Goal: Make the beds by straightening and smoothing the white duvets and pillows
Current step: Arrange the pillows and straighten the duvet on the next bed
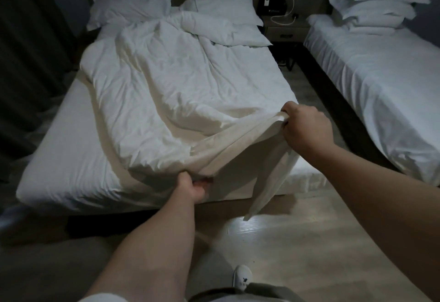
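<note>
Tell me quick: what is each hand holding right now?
Left hand: closed, gripping the foot edge of the duvet.
Right hand: closed, gripping the same edge near its corner.

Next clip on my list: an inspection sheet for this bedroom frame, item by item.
Surface: near bed, sheet bare along its left side and foot.
Job's things: duvet crumpled and skewed to the right; pillows uneven at the headboard; second bed covered in white, with a pillow stack at its head.
Clutter: phone on the nightstand.
Grippers: left hand grips the duvet's foot edge; right hand grips its raised corner.
Cables: white cable looped on the nightstand.
Surroundings: wood floor; dark curtain at left.
</note>
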